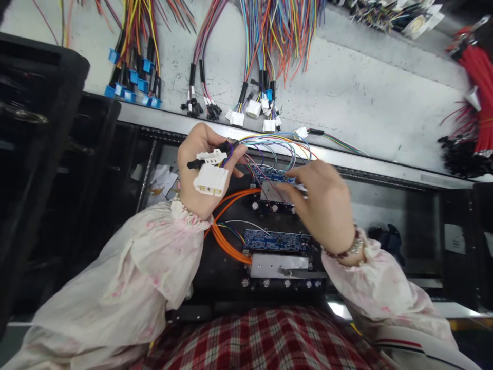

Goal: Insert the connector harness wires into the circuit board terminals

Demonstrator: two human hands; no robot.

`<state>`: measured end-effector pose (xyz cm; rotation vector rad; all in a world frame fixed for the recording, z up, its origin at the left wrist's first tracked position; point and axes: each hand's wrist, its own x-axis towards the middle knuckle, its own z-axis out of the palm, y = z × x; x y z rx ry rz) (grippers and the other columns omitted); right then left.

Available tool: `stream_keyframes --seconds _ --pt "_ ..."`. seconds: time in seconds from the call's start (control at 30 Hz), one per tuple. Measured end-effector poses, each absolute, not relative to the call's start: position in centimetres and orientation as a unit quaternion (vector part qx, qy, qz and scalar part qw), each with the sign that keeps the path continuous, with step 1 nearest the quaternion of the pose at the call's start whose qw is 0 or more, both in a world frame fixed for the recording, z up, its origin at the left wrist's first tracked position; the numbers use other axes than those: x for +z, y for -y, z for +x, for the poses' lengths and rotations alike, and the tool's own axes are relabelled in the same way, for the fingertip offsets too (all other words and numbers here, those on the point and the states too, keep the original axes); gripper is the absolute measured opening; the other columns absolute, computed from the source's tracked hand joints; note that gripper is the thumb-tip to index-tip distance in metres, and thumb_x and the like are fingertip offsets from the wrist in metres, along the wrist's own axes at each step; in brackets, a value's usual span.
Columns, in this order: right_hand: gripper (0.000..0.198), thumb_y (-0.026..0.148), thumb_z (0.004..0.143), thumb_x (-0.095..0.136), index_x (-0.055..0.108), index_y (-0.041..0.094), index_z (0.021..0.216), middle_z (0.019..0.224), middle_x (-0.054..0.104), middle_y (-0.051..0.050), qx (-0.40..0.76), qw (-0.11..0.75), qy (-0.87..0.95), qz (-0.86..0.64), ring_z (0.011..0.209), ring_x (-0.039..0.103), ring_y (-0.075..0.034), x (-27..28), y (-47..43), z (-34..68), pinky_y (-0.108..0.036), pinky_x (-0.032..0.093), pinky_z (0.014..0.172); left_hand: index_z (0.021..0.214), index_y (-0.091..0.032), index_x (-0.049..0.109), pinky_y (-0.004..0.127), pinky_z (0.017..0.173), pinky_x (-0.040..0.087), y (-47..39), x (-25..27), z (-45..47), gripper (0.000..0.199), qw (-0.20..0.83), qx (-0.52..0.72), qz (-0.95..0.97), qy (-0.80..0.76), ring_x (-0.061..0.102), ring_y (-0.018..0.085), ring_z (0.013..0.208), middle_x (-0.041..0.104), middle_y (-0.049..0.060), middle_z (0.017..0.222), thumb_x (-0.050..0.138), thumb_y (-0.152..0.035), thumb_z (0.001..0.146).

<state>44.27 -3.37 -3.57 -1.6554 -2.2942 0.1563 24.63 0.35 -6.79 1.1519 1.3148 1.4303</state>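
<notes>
My left hand (204,164) is closed round a wire harness. Its white connector (211,180) lies across the palm, with a smaller white connector and black sleeves beside it. Thin coloured wires (275,141) arc from these fingers towards my right hand (323,200). That hand hovers over the upper circuit board (275,176), slightly blurred. Its thumb and forefinger are bent with tips apart; the other fingers are hidden underneath, close to the wires. Below lies a second blue circuit board (275,240) above a silver metal plate (279,266).
Orange cables (227,244) curve along the boards' left side. On the grey bench (358,92) behind lie harnesses with blue connectors (142,85), more with white connectors (236,118), and a red wire bundle (477,92) at far right. Black bins (38,61) stand at left.
</notes>
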Motion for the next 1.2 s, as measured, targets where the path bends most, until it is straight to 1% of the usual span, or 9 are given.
stream_keyframes --seconds 0.1,0.27,0.37,0.47,0.6,0.7,0.83,1.0,1.2 --pt "0.016 0.025 0.093 0.057 0.068 0.016 0.085 0.085 0.066 -0.009 0.049 0.137 0.826 -0.544 0.087 0.060 -0.024 -3.1 3.5 43.6 -0.038 0.048 0.079 0.077 -0.024 0.052 0.027 0.038 0.056 -0.5 -6.9 24.6 0.035 0.432 0.581 0.457 -0.517 0.069 0.019 0.058 0.067 -0.001 0.072 0.086 -0.027 0.070" --pt "0.008 0.021 0.092 0.057 0.065 0.019 0.093 0.086 0.070 -0.001 0.136 0.254 0.780 -0.555 0.076 0.064 -0.013 -3.4 2.0 43.3 -0.026 0.047 0.071 0.079 -0.023 0.052 0.026 0.040 0.057 -0.5 -6.9 24.5 0.034 0.443 0.579 0.460 -0.506 0.070 0.018 0.061 0.068 0.000 0.077 0.084 -0.031 0.073" --pt "0.006 0.017 0.090 0.059 0.065 0.018 0.089 0.080 0.070 -0.001 0.150 0.237 0.785 -0.553 0.071 0.064 -0.013 -4.5 1.3 42.9 -0.025 0.044 0.066 0.079 -0.021 0.052 0.023 0.041 0.057 -0.4 -6.9 24.4 0.032 0.445 0.576 0.462 -0.507 0.071 0.017 0.062 0.068 0.001 0.082 0.084 -0.029 0.075" --pt "0.006 0.016 0.088 0.061 0.065 0.019 0.085 0.080 0.070 0.000 0.145 0.248 0.786 -0.547 0.071 0.064 -0.012 -5.5 1.0 42.6 -0.025 0.044 0.066 0.082 -0.021 0.053 0.022 0.041 0.058 -0.3 -6.9 24.3 0.029 0.447 0.575 0.468 -0.500 0.071 0.016 0.063 0.068 0.000 0.087 0.082 -0.025 0.078" --pt "0.007 0.016 0.088 0.061 0.066 0.019 0.085 0.083 0.070 -0.001 0.161 0.278 0.782 -0.535 0.074 0.065 -0.012 -6.0 1.1 42.5 -0.024 0.048 0.069 0.081 -0.021 0.053 0.022 0.041 0.058 -0.3 -7.0 24.2 0.028 0.451 0.581 0.467 -0.490 0.071 0.016 0.062 0.067 0.000 0.084 0.080 -0.022 0.078" --pt "0.007 0.018 0.089 0.060 0.066 0.020 0.086 0.083 0.071 -0.001 0.165 0.278 0.774 -0.544 0.075 0.065 -0.013 -6.1 1.1 42.6 -0.025 0.049 0.069 0.080 -0.021 0.052 0.022 0.040 0.058 -0.5 -7.1 24.3 0.028 0.454 0.592 0.458 -0.483 0.071 0.016 0.060 0.067 0.000 0.081 0.080 -0.020 0.076" --pt "0.008 0.018 0.089 0.060 0.066 0.020 0.086 0.083 0.071 -0.001 0.166 0.279 0.771 -0.548 0.075 0.066 -0.014 -6.2 1.2 42.5 -0.026 0.051 0.070 0.080 -0.019 0.052 0.021 0.041 0.059 -0.5 -7.2 24.3 0.029 0.455 0.591 0.460 -0.482 0.072 0.017 0.061 0.068 0.001 0.086 0.081 -0.018 0.075" --pt "0.006 0.015 0.088 0.063 0.067 0.019 0.086 0.084 0.073 -0.001 0.158 0.288 0.773 -0.543 0.077 0.068 -0.014 -6.2 1.1 42.5 -0.025 0.052 0.070 0.083 -0.018 0.054 0.022 0.040 0.060 -0.6 -7.3 24.2 0.029 0.456 0.602 0.463 -0.463 0.072 0.018 0.060 0.066 -0.001 0.079 0.082 -0.020 0.076" --pt "0.007 0.017 0.088 0.062 0.068 0.020 0.086 0.084 0.073 -0.001 0.161 0.283 0.769 -0.551 0.077 0.069 -0.014 -6.3 1.0 42.5 -0.026 0.052 0.069 0.080 -0.018 0.052 0.025 0.040 0.060 -0.5 -6.9 24.3 0.031 0.453 0.594 0.465 -0.476 0.072 0.019 0.061 0.069 0.002 0.086 0.083 -0.019 0.075"
